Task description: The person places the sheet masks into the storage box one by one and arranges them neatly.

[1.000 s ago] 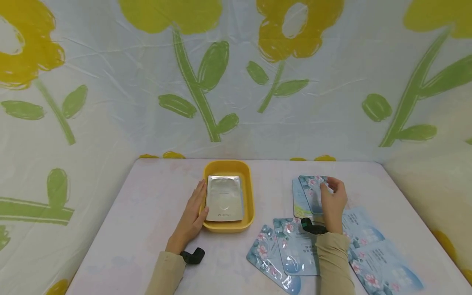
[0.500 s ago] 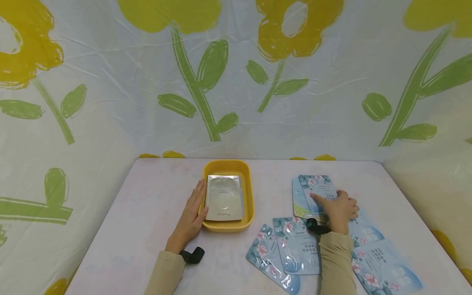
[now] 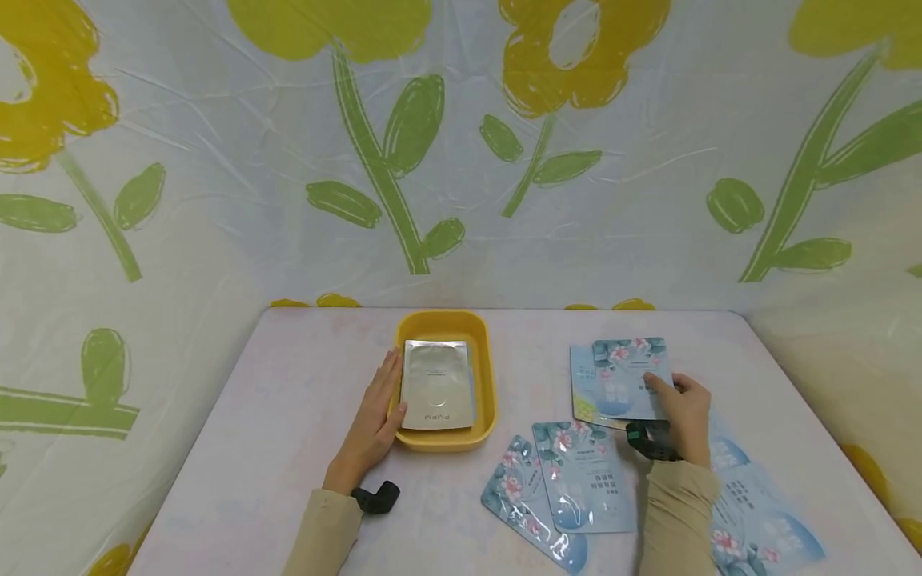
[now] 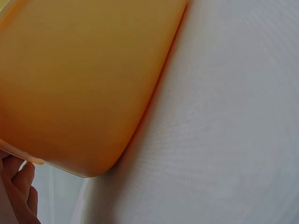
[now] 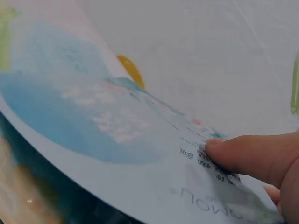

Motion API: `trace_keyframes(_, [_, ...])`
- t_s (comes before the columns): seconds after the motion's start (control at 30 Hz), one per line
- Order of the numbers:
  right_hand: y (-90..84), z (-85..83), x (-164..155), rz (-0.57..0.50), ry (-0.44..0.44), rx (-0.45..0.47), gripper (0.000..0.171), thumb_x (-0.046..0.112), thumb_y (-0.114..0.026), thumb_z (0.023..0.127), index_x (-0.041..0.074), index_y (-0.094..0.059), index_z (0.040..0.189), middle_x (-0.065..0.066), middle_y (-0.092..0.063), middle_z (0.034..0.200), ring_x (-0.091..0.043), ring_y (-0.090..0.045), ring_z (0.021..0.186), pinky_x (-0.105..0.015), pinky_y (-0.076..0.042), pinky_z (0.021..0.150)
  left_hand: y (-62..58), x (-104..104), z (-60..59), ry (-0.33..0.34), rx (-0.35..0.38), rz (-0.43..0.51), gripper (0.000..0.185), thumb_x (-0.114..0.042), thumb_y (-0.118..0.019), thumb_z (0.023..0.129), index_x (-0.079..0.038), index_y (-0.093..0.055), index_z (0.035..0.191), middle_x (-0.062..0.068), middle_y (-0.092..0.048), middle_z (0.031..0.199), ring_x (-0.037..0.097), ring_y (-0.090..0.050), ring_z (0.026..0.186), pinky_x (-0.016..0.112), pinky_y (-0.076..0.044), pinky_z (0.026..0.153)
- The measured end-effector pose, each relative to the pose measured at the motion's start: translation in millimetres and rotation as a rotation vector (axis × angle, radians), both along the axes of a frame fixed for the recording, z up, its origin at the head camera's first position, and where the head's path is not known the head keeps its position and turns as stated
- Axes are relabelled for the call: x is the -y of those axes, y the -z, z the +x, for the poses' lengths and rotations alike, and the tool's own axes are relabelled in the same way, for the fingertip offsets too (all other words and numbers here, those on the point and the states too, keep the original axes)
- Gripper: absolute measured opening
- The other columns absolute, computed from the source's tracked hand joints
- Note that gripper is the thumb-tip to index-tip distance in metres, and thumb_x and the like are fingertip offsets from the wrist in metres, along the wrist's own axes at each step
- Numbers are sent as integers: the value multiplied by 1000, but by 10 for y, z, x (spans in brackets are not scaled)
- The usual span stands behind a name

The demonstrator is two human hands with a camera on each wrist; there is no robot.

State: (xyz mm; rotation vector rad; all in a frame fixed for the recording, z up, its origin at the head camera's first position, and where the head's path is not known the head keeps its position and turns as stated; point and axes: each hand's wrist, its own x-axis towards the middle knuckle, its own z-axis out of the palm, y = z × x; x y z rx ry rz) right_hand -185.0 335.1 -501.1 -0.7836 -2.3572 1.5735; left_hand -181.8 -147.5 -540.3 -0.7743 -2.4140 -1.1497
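Observation:
My right hand [image 3: 687,412] pinches a blue flowered sheet mask packet [image 3: 627,384] by its right edge. In the right wrist view the thumb [image 5: 247,151] presses on the packet's printed face, and the other fingers are mostly hidden behind it. Partly under this packet lies another blue packet [image 3: 582,376] with a yellow-green corner. My left hand [image 3: 370,428] rests along the left side of a yellow tray [image 3: 492,384], fingers extended at its rim. Inside the tray lies a silvery mask packet [image 3: 438,388], with a bluish edge showing beneath it.
Two flowered packets overlap near the table's front, a slim one [image 3: 529,508] and a wider one [image 3: 594,480]. More blue packets [image 3: 763,512] lie to the right, partly covered by the right forearm. A flower-printed cloth [image 3: 461,160] rises behind the table.
My right hand drew back from the packet's far edge to its right side, then pinched it and shifted it rightward, straightening it. The left hand and the tray stayed in place.

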Motion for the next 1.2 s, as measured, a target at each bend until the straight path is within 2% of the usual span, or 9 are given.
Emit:
trace_keyframes(0.1, [-6,-17,-36,-136,-31,-11,40,34,-63,96,-2,-55,113,12,-61,70,-5,-62,58,-23,-54,52,-6,2,-1,2,4,3,69,-13,-46,94,-1,-20,157,13,-15,165,33,-12,151,61,-15,117])
trace_keyframes(0.23, [-18,-43,-56,-268,-80,-20,37,32,-60,98,0,-52,116,12,-63,73,-5,-64,61,-24,-57,53,-13,4,-3,5,5,7,69,-14,-45,94,-1,-20,157,13,-15,165,33,-12,151,62,-15,117])
trace_keyframes(0.37, [-42,-55,-62,-465,-104,-61,35,28,-59,99,3,-48,122,11,-65,80,-5,-66,67,-23,-58,57,-9,1,-12,6,-2,7,68,-11,-47,94,2,-22,156,15,-16,164,34,-13,151,64,-16,115])
trace_keyframes(0.47, [-60,-63,-53,-577,-126,-97,40,24,-58,100,4,-44,132,10,-67,85,-6,-68,71,-23,-59,60,-4,1,-15,5,-5,5,68,-10,-47,93,3,-22,155,16,-17,164,34,-13,150,64,-16,115])
trace_keyframes(0.63, [-71,-77,0,-664,-184,-174,54,19,-57,101,4,-33,148,10,-69,94,-6,-69,78,-24,-60,62,-6,5,-10,6,-1,8,68,-12,-47,94,3,-22,156,16,-17,164,34,-13,151,63,-16,116])
trace_keyframes(0.77, [-67,-76,61,-674,-244,-230,64,17,-57,101,15,-27,157,10,-64,108,-7,-69,84,-26,-61,65,-12,3,-5,7,4,11,67,-14,-46,95,2,-22,156,15,-16,164,32,-13,151,62,-15,117])
trace_keyframes(0.9, [-69,-69,125,-656,-310,-265,64,18,-55,102,31,-28,158,0,-49,131,-9,-67,93,-27,-60,73,-7,4,-4,6,-3,10,67,-14,-45,95,3,-22,156,16,-17,164,33,-13,151,60,-14,118])
trace_keyframes(1.07, [-70,-70,207,-628,-356,-282,56,21,-53,103,27,-36,155,-9,-36,148,-10,-63,101,-25,-59,79,-14,2,1,7,4,11,67,-12,-47,95,3,-22,155,18,-17,163,34,-13,151,48,-9,122])
trace_keyframes(1.2, [-62,-84,268,-617,-387,-300,54,22,-53,103,22,-37,155,-10,-33,153,-9,-62,106,-24,-58,82,-23,6,8,2,24,3,67,-12,-47,95,2,-22,156,16,-17,164,33,-12,151,48,-9,123])
